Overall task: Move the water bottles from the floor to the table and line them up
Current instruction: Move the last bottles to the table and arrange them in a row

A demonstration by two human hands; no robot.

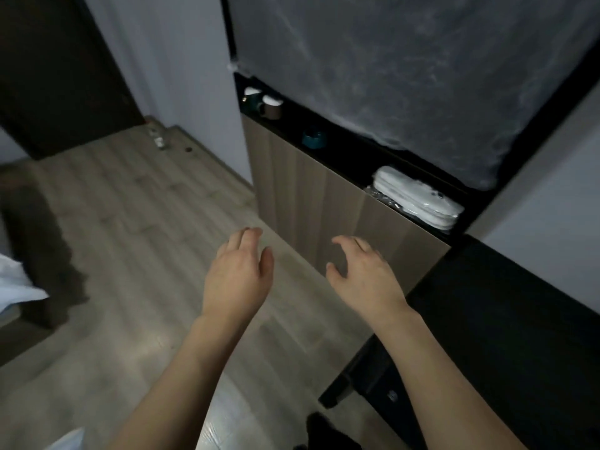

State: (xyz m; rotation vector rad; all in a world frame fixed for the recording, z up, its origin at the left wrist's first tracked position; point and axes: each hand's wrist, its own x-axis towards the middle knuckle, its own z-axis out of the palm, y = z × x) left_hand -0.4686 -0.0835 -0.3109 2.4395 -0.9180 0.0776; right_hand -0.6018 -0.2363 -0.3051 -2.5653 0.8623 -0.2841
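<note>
A clear water bottle stands on the wooden floor far off, near the wall by the dark door; it is blurred. A black table fills the lower right, and its visible top carries no bottle. My left hand hovers over the floor with relaxed fingers and holds nothing. My right hand floats beside it, in front of the wooden cabinet, fingers loosely curved and empty. Both hands are far from the bottle.
A wood-fronted cabinet stands ahead with a dark shelf holding mugs, a teal object and wrapped white slippers. A plastic-covered panel rises above it. A dark bed frame with white bedding lies at the left.
</note>
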